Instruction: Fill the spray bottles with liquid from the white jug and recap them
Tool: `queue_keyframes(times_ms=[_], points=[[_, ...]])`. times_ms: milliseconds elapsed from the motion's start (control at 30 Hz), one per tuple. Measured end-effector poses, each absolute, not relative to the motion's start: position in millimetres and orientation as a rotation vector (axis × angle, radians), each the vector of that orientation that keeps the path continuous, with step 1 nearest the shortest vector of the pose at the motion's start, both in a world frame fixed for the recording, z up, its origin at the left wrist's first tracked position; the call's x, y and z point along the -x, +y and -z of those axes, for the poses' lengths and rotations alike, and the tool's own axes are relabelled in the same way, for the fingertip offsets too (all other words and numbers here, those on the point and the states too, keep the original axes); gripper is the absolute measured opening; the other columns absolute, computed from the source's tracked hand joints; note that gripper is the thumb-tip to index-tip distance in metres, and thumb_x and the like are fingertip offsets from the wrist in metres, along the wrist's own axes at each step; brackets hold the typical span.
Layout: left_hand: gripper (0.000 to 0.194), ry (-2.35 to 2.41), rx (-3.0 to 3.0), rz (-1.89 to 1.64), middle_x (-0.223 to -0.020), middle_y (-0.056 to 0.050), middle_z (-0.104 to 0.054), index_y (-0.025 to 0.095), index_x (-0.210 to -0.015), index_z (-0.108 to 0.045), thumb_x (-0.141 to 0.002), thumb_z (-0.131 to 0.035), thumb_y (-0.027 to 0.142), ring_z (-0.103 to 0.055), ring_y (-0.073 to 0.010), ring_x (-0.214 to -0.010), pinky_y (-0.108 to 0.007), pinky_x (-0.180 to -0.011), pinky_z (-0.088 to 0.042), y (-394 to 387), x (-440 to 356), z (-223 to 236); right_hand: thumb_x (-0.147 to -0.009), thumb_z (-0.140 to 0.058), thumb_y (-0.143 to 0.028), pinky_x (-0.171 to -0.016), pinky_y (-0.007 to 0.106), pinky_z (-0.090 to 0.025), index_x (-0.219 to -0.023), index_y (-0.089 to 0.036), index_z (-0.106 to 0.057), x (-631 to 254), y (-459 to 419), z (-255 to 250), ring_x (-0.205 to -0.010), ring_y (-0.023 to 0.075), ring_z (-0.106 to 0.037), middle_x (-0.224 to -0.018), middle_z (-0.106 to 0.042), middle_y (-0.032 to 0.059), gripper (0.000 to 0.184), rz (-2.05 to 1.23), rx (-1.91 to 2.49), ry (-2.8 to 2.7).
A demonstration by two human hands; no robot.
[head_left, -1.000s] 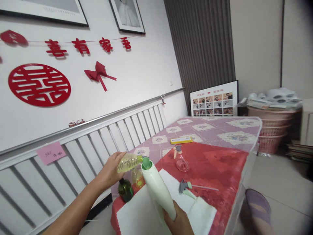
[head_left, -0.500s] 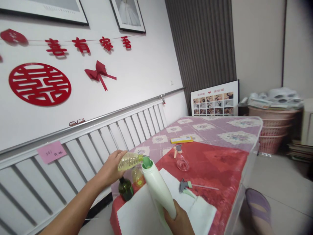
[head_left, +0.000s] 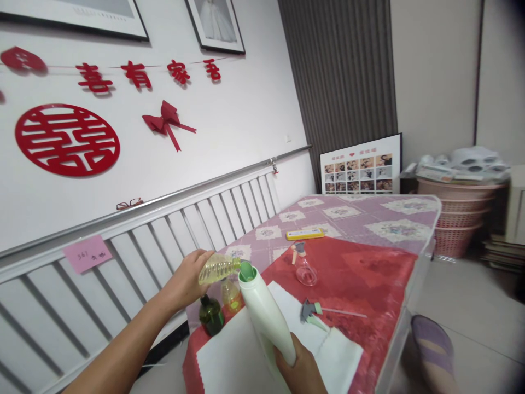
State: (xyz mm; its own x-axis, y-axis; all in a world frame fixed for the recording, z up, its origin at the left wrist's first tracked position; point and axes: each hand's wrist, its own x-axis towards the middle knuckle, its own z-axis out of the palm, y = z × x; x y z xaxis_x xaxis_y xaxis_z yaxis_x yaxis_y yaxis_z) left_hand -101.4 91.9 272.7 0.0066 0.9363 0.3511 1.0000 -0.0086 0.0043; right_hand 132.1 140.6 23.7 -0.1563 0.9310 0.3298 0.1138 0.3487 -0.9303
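Note:
My left hand (head_left: 189,279) is closed round a clear ribbed bottle (head_left: 219,269) of yellowish liquid, tipped nearly level. Its mouth meets a green funnel (head_left: 248,271) set in the neck of a pale green spray bottle body (head_left: 264,312). Near the base of that tilted body, my right hand (head_left: 301,368) grips it from below. Under the left bottle stand a dark green bottle (head_left: 211,316) and a clear bottle with yellow liquid (head_left: 232,297). A grey and green spray head (head_left: 310,311) with a thin tube lies on the white cloth (head_left: 229,355).
Farther back on the red cloth (head_left: 361,268) is a clear spray bottle (head_left: 305,272), behind it a yellow box (head_left: 304,234). A white radiator (head_left: 184,224) runs along the left. Pink baskets (head_left: 455,219) stand beyond the table's right corner.
Almost nothing differs. Both hands keep their hold, and the ribbed bottle stays tipped at the funnel. The whole view has shifted very slightly.

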Motion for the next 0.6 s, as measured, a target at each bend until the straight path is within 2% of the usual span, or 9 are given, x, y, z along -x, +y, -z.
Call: queue_keyframes(times_ms=[600], points=[[0.077,-1.982,2.048,0.39,-0.141,-0.012,-0.048,0.023,-0.143,-0.042,-0.07,-0.064,0.017,-0.047,-0.0319,-0.13,-0.049,-0.11,-0.042,96.6,115.8,-268.3,-0.077,-0.053,-0.037,-0.066,0.029,-0.054,-0.086,-0.022,-0.068,-135.5,143.6,-23.8,-0.073,0.0239,-0.074,-0.077,-0.078,0.0039,0.023,-1.003,0.975,-1.639]])
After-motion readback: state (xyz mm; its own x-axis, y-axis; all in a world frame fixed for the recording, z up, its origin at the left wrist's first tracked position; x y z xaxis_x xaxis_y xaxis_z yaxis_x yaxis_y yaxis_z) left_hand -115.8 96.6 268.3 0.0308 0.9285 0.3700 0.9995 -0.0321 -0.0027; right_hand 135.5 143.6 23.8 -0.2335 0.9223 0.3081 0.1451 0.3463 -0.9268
